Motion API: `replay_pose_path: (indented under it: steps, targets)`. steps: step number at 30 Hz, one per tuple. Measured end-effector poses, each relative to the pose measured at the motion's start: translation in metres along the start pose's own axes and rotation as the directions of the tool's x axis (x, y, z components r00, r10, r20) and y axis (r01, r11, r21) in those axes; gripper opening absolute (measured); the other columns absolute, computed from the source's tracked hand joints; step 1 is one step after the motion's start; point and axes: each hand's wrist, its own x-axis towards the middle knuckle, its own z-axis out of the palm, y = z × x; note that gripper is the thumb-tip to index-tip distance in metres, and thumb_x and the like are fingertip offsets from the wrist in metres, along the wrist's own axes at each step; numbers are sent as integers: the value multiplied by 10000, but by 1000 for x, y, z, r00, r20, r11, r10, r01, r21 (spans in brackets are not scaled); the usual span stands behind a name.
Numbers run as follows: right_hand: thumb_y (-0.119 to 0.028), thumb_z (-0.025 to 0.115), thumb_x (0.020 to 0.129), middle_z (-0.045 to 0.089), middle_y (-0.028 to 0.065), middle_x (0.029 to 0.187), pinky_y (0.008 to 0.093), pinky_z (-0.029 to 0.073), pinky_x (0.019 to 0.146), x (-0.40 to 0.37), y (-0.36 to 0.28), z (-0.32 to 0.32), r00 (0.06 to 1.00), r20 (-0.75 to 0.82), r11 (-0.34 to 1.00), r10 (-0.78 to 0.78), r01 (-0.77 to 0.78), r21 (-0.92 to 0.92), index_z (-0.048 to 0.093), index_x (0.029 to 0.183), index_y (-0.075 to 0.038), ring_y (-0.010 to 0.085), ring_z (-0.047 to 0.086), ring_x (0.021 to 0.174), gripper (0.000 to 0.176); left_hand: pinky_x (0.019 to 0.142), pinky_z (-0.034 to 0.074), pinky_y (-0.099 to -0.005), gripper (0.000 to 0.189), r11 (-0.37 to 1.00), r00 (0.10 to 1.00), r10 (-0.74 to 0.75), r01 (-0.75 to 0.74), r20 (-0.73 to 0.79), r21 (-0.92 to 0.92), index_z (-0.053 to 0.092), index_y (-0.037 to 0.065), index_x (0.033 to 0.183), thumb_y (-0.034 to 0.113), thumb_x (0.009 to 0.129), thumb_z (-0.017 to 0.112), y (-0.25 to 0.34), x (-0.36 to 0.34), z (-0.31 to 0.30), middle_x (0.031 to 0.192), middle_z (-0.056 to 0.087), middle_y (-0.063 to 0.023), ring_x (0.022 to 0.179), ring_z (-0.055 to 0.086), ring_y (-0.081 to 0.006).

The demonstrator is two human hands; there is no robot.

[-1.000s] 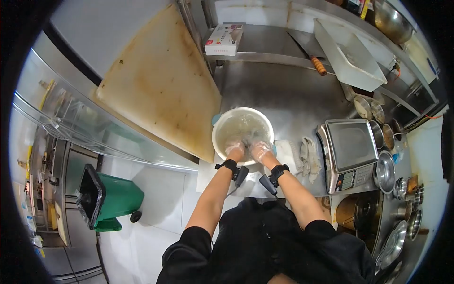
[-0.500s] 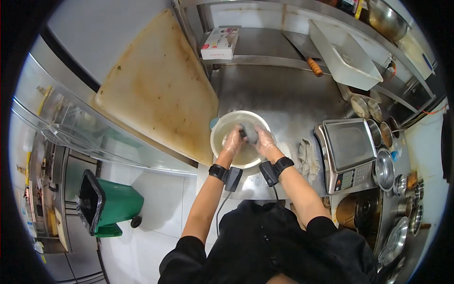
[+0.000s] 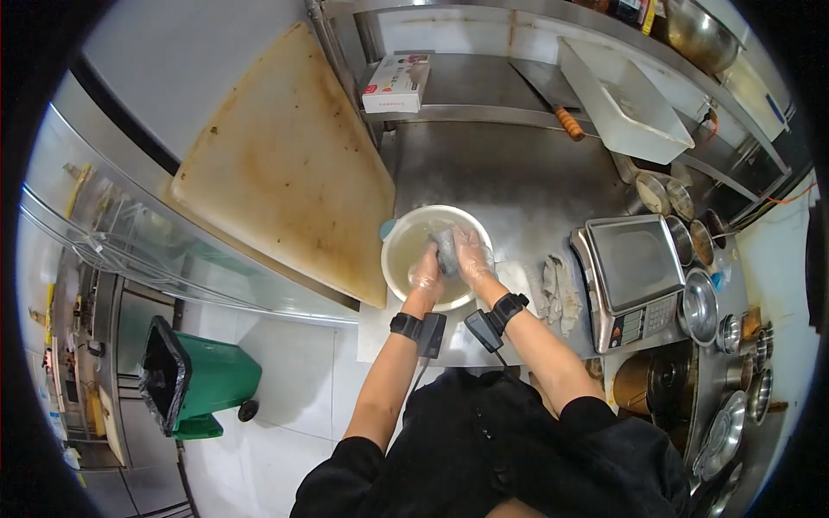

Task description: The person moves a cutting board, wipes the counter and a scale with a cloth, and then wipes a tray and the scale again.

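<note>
A round white bowl (image 3: 390,274) with cloudy liquid stands at the front of the steel table. Over it, my left hand (image 3: 428,267) and my right hand (image 3: 471,255), both in clear plastic gloves, are closed from either side on a dark grey piece (image 3: 446,250). What the piece is, I cannot make out. The fingertips are partly hidden by the piece and the gloves.
A digital scale (image 3: 636,263) and a crumpled cloth (image 3: 563,292) lie to the right. Metal bowls (image 3: 699,304) stand beyond. A large cutting board (image 3: 289,164) leans at the left. A cleaver (image 3: 553,99), a box (image 3: 397,83) and a white tub (image 3: 626,104) occupy the shelf.
The grey piece has turned between my hands and more of its face shows. My left hand has moved slightly right; my right fingers lie higher along the piece.
</note>
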Motion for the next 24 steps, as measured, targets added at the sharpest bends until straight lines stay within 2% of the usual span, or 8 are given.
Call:
replay_pose_path:
  steps: [2,4,7,14,17,19,23,24]
  targets:
    - [-462,530,953,587,114,1220,402,456,952,-4,-4,-5,999,-3,996,-34,33,-86,538,1255,-62,227,561,1120,502,964,430,-377,422,996,989,50,-39,-140,83,503,82,1297,330,956,483,-3,4,-1,1228,565,-106,1112,535,-223]
    - [-473,545,943,626,101,1155,397,489,920,2,8,-6,868,372,709,328,-487,510,575,1186,-73,228,605,1053,469,929,448,-386,384,917,966,257,-245,3,314,533,59,1249,270,929,521,-14,19,-16,1154,599,-127,1039,574,-241]
    - [-460,567,934,650,83,1089,390,512,881,-24,-33,-14,782,556,602,280,-594,533,590,1146,-91,218,629,987,425,865,465,-358,354,738,935,355,-272,-12,618,569,42,1198,257,919,537,0,-20,10,1114,628,-116,989,591,-230]
    - [-355,646,892,568,107,1196,429,464,905,-1,4,-5,890,327,754,317,-446,482,499,1270,-107,230,545,1074,475,893,455,-358,403,426,929,351,-271,118,863,553,51,1246,265,907,528,15,-29,7,1119,636,-117,1026,593,-243]
    - [-282,614,909,563,122,1176,438,461,883,-6,-6,-1,977,115,837,181,-214,504,480,1275,-90,230,542,1052,434,984,411,-350,447,710,925,370,-346,93,614,531,57,1278,345,936,518,2,-33,5,1208,607,-114,1117,557,-261]
    - [-221,622,900,597,85,1079,374,500,836,-15,-20,0,964,104,762,244,-257,594,542,1157,-64,232,598,907,312,1006,413,-374,525,977,976,213,-212,52,-27,490,50,1302,442,954,503,-16,-25,3,1279,557,-125,1158,531,-272]
    - [-244,609,909,595,98,1118,378,464,909,-27,-10,7,980,116,862,159,-196,468,545,1170,-48,238,585,973,332,1047,392,-449,489,891,985,-46,117,168,-439,539,106,1249,496,978,424,-27,-4,-2,1238,590,-116,1152,536,-301]
    - [-279,584,919,593,125,1150,372,447,925,-25,-3,6,989,106,987,102,-115,117,574,1143,-31,251,576,1018,335,1047,392,-449,489,891,983,-51,124,174,-437,539,106,1249,496,978,424,-24,-6,-2,1238,590,-116,1152,536,-301]
